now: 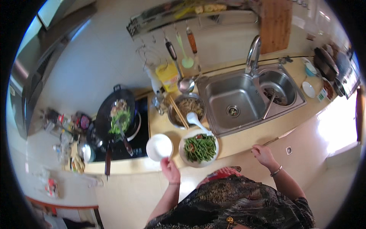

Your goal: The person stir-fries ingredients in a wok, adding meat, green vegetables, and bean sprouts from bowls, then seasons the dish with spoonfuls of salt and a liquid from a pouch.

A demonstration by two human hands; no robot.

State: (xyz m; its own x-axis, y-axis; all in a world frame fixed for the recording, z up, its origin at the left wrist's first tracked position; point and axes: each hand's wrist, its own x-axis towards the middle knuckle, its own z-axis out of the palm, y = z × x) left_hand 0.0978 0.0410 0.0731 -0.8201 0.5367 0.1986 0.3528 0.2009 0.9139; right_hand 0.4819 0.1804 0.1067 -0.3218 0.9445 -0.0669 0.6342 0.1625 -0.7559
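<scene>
My left hand [170, 171] pinches the near rim of a white bowl [159, 146], which is at the counter's front edge beside the cooktop. Whether the bowl rests on the counter or hangs just above it, I cannot tell. To its right lies a white plate [183, 156] of cooked green beans [200, 147]. My right hand [263, 156] is loosely curled in front of the counter below the sink, with nothing visible in it. Behind the plate stands a metal bowl [172, 116] of shredded food, with wooden chopsticks [178, 112] and a white spoon [196, 120] across it.
On the black cooktop [144, 123] a tilted wok [103, 114] holds sliced greens and a spatula [124, 140]; its handle [107, 161] juts past the counter edge. A double-bowl steel sink [234, 91] with a faucet [253, 54] lies right. A ladle [186, 85] hangs behind the metal bowl.
</scene>
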